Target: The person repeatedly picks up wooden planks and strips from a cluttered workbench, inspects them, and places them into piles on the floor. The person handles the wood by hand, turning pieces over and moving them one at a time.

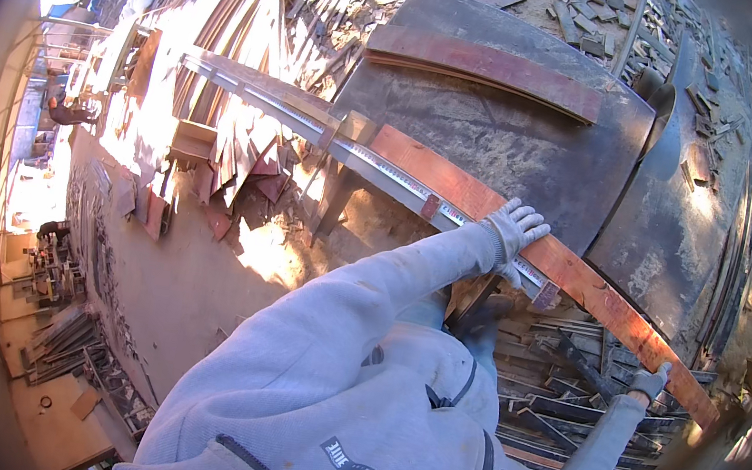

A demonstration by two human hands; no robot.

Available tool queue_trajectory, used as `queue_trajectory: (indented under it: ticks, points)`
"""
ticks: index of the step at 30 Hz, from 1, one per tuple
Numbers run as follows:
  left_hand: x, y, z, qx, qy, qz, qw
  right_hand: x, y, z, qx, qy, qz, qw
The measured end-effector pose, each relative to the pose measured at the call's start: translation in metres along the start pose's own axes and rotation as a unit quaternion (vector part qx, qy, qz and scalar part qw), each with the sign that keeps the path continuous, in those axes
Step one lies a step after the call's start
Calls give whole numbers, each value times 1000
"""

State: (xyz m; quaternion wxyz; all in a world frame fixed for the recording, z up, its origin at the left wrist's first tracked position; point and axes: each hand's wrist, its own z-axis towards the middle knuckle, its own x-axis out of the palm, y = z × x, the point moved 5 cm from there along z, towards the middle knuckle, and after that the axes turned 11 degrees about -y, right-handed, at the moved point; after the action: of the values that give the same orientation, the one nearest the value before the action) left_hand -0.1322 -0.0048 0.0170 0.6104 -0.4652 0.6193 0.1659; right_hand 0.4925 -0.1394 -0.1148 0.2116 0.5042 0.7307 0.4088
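A long reddish-brown wooden plank [608, 292] lies aslant from upper left to lower right, beside a metal rail [305, 127] with a measuring scale along it. My gloved left hand [513, 233] grips the plank near its middle, fingers over the top and thumb on the near side. Close to the plank's right end, my gloved right hand [651, 380] is closed on its near edge. Small dark reddish blocks [431, 206] sit on the rail. A wooden post [342, 173] supports the rail near the plank's left end.
Beyond the plank is a dark metal-topped table [504, 147] with slightly bowed boards [486, 70] on it. Wood offcuts [583, 24] litter the ground behind. Long strips [230, 41] and scrap pieces [251, 165] lie left; more strips [561, 420] are piled below the plank. Another person [71, 110] is far left.
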Motion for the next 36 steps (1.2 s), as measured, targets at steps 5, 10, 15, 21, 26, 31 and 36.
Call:
queue_trajectory:
  ticks: [5,10,15,21,26,31,36]
  points:
    - [16,10,-18,4,34,80,996,-11,-19,29,-27,-38,-52,998]
    - [26,21,-19,9,-36,-1,999,-6,-61,11,39,-13,13,999]
    - [17,28,4,62,-148,-8,987,12,-38,-19,179,-87,-170,965]
    - [-18,56,94,70,-180,27,981,171,71,-71,-556,118,-685,456]
    - [-50,93,173,100,-200,58,973,286,71,-33,-480,222,-711,463]
    - [-76,132,248,125,-219,77,965,368,85,29,-477,232,-728,435]
    - [-100,155,299,126,-225,56,964,427,106,56,-455,209,-741,447]
